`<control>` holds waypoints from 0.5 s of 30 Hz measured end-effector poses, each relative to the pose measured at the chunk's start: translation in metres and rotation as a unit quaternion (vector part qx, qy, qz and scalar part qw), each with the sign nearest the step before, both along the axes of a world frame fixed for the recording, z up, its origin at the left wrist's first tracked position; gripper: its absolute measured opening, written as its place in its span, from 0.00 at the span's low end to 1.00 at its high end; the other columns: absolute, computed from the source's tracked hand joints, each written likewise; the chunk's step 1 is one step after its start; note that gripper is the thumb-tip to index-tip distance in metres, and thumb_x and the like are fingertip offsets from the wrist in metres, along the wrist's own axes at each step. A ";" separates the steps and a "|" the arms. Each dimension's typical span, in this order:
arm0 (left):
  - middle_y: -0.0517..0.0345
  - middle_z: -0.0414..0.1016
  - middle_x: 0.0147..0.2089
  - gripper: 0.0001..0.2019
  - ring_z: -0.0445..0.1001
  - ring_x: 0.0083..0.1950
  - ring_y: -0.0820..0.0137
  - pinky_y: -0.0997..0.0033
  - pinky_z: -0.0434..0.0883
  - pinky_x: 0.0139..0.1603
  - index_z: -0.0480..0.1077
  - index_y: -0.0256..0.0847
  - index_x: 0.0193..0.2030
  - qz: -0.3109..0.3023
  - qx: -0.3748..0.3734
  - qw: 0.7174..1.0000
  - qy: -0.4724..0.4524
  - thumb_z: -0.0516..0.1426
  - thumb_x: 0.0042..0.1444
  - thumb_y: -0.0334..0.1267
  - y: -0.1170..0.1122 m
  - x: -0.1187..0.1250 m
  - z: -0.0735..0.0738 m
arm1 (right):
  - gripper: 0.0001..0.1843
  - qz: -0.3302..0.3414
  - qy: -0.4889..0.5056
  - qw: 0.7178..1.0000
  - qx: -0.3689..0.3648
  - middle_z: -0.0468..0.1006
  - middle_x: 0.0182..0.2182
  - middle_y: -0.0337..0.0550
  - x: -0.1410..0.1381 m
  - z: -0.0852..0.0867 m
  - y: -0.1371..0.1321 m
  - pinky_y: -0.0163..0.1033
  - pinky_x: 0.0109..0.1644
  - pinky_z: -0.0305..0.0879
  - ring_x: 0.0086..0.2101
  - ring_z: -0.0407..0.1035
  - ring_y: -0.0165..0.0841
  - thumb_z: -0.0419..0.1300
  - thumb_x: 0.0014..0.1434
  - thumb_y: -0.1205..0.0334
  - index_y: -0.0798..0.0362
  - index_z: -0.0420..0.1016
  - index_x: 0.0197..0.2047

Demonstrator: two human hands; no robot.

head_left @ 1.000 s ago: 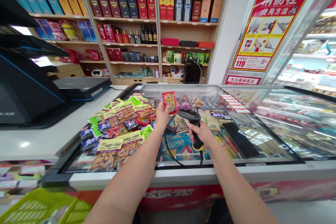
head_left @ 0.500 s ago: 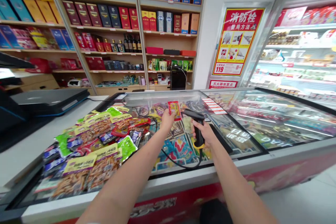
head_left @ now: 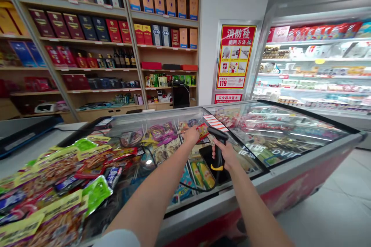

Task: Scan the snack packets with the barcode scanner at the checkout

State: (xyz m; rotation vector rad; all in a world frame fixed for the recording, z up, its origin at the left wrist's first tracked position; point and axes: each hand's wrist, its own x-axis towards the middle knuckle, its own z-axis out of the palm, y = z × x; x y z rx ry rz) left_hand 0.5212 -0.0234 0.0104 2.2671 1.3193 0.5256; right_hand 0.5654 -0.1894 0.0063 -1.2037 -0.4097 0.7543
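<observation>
My left hand (head_left: 191, 135) is closed on a small red snack packet (head_left: 202, 131), held low over the glass lid of the chest freezer (head_left: 261, 173). My right hand (head_left: 225, 153) grips a black barcode scanner (head_left: 218, 139) with a yellow band, its head right next to the packet. The scanner's black cable (head_left: 197, 190) loops back over the glass. A black phone (head_left: 208, 160) lies on the lid under the scanner.
A heap of snack packets (head_left: 58, 177) covers the lid's left part. A white counter with a dark device (head_left: 23, 135) is at far left. Shelves of boxed goods (head_left: 116, 27) stand behind. An open chiller (head_left: 313, 69) is at right, with a floor aisle beside the freezer.
My view has swung to the right. Both hands moved further out over the lid and the red packet dropped lower, closer to the glass, with the scanner staying beside it.
</observation>
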 end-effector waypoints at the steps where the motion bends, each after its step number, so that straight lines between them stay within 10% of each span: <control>1: 0.48 0.80 0.51 0.19 0.76 0.55 0.55 0.53 0.67 0.56 0.76 0.51 0.54 -0.007 0.007 1.000 0.014 0.52 0.59 0.34 0.006 0.000 0.001 | 0.21 0.001 0.000 1.000 0.002 0.72 0.15 0.34 0.000 0.000 0.001 0.32 0.17 0.65 0.14 0.64 0.26 0.73 0.41 0.51 0.54 0.68 0.26; 10: 0.43 0.73 0.59 0.20 0.71 0.60 0.52 0.51 0.68 0.58 0.77 0.47 0.53 0.008 0.044 0.998 -0.036 0.53 0.57 0.30 0.011 -0.030 0.000 | 0.23 0.040 0.006 0.999 0.016 0.72 0.16 0.35 -0.004 -0.014 0.003 0.34 0.18 0.67 0.15 0.66 0.28 0.75 0.39 0.50 0.53 0.71 0.31; 15: 0.42 0.75 0.55 0.16 0.74 0.57 0.55 0.58 0.69 0.56 0.77 0.43 0.50 0.062 0.060 0.995 -0.047 0.57 0.55 0.35 0.025 -0.096 0.011 | 0.22 0.111 0.005 0.993 0.033 0.72 0.17 0.35 -0.030 -0.020 0.021 0.35 0.18 0.67 0.16 0.66 0.29 0.74 0.43 0.49 0.53 0.72 0.33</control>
